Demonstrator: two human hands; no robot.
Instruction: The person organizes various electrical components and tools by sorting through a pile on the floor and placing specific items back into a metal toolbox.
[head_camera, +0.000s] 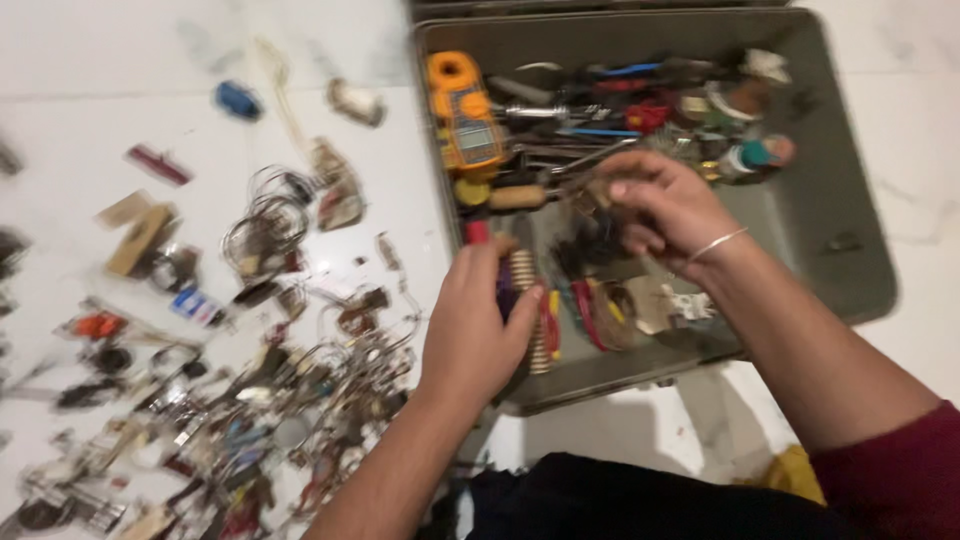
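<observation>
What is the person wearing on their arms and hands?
Both hands are bare, with no gloves. The right hand has a thin silvery bangle round its wrist, and a dark red sleeve is pushed up that arm. The left hand and its forearm show no sleeve, ring or watch.

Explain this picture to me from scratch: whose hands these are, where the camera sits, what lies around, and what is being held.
There is one picture, from a camera worn on a person's head, looking down at their own bare hands. The left hand grips a ribbed coil at the edge of a grey metal box. The right hand, with a thin bangle at the wrist, reaches among the tools in the box; blur hides what it pinches. A yellow meter lies in the box. Wires and small parts lie scattered on the white floor.
</observation>
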